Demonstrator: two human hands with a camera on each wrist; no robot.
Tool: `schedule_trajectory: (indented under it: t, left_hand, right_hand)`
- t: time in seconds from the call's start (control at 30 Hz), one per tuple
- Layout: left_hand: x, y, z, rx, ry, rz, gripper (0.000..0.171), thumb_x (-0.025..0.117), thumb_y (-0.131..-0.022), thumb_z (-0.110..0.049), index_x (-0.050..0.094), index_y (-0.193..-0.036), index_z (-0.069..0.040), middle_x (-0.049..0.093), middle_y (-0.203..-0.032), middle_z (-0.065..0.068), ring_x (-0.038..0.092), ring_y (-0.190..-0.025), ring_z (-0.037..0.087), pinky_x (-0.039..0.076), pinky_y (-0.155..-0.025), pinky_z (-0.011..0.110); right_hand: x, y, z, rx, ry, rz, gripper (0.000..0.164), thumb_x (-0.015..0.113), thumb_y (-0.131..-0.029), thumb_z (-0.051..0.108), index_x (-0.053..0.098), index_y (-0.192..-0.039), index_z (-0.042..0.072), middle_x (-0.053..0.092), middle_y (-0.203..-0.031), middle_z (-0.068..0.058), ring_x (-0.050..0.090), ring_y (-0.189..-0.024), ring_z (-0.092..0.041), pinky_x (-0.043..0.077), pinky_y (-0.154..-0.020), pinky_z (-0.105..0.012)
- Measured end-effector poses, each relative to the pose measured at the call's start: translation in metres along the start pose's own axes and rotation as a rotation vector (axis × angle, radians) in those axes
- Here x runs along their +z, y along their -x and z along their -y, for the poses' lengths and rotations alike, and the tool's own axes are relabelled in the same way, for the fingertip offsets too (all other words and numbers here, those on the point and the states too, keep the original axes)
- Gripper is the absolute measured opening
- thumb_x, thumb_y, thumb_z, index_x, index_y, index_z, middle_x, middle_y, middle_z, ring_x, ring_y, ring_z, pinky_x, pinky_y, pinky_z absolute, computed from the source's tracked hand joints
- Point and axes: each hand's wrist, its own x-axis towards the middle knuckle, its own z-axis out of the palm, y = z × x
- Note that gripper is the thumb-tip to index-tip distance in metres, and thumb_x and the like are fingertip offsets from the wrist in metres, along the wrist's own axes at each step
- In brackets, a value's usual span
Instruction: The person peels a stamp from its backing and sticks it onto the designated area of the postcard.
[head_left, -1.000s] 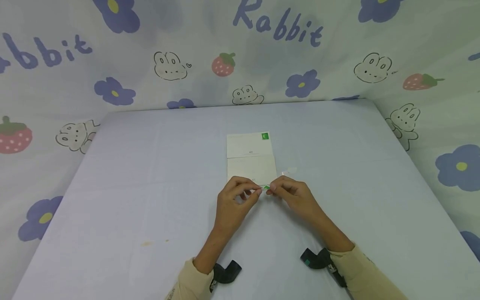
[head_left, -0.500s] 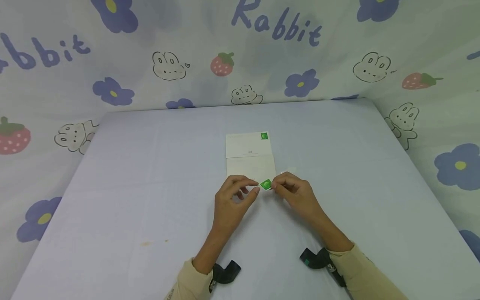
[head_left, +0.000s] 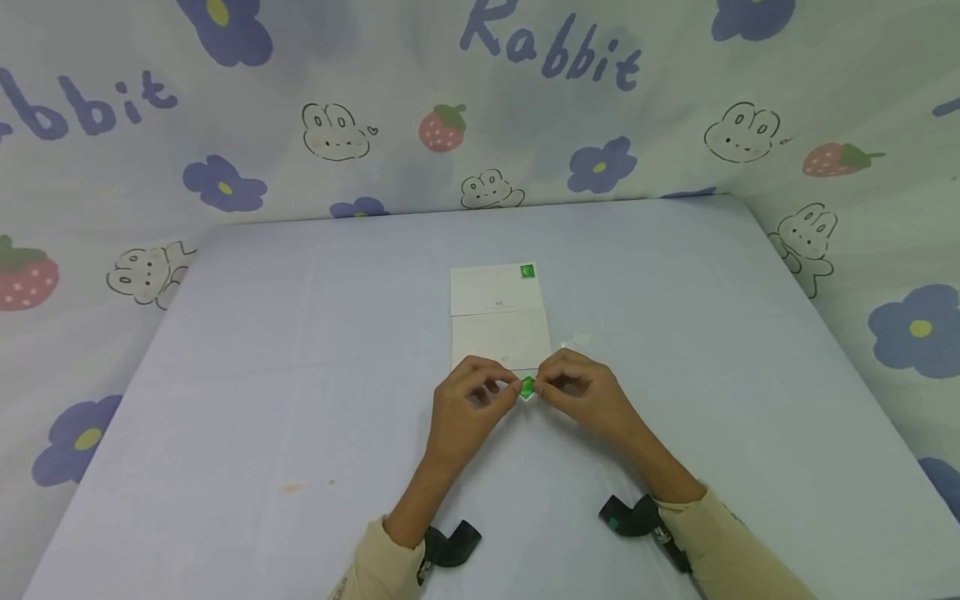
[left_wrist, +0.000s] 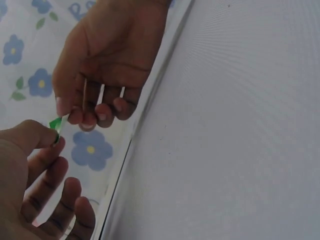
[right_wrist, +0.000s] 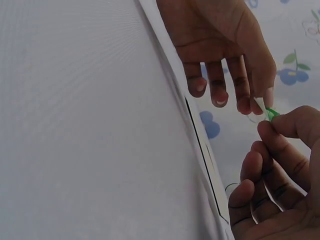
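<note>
Both hands meet just in front of two cream cards with a small green stamp (head_left: 527,387) between their fingertips. My left hand (head_left: 467,407) pinches its left edge with thumb and forefinger. Its right edge is pinched by my right hand (head_left: 588,393). In the left wrist view, the green stamp (left_wrist: 56,123) bends, with a pale backing showing beside it. The right wrist view also has the folded green stamp (right_wrist: 271,113) and white edge between the two thumbs. The upper card (head_left: 491,288) bears a green stamp at its top right corner; the lower card (head_left: 498,335) is partly behind the hands.
A small clear or whitish scrap (head_left: 579,340) lies right of the lower card. White cloth covers the table (head_left: 300,350), with faint stains (head_left: 291,488) at front left. A patterned curtain (head_left: 397,83) hangs behind. Black camera mounts (head_left: 453,546) sit at both wrists.
The stamp between the hands turned face up, was held by the right hand with the left fingers apart, and now the left fingers pinch it too. It has come slightly nearer the person.
</note>
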Motion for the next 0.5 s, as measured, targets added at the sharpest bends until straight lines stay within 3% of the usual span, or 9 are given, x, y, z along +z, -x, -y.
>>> schedule_trajectory:
  t: [0.27, 0.5]
  left_hand:
    - [-0.0001, 0.0002, 0.0000, 0.006, -0.019, 0.049, 0.004, 0.076, -0.090, -0.018, 0.077, -0.090, -0.014, 0.064, -0.095, -0.010, 0.060, -0.082, 0.013, 0.053, -0.069, 0.031]
    - [-0.0004, -0.0009, 0.0009, 0.031, 0.011, -0.020, 0.003, 0.079, -0.088, -0.012, 0.077, -0.090, -0.011, 0.064, -0.093, -0.001, 0.063, -0.080, 0.018, 0.055, -0.066, 0.037]
  right_hand:
    - [0.0004, -0.0007, 0.0008, 0.035, -0.018, -0.077, 0.004, 0.072, -0.091, 0.001, 0.073, -0.095, -0.001, 0.064, -0.102, -0.007, 0.060, -0.091, -0.021, 0.052, -0.079, -0.026]
    - [0.0008, -0.0013, 0.0011, 0.079, -0.056, -0.065, 0.007, 0.072, -0.092, 0.005, 0.073, -0.099, 0.007, 0.063, -0.105, -0.007, 0.059, -0.094, -0.023, 0.051, -0.081, -0.026]
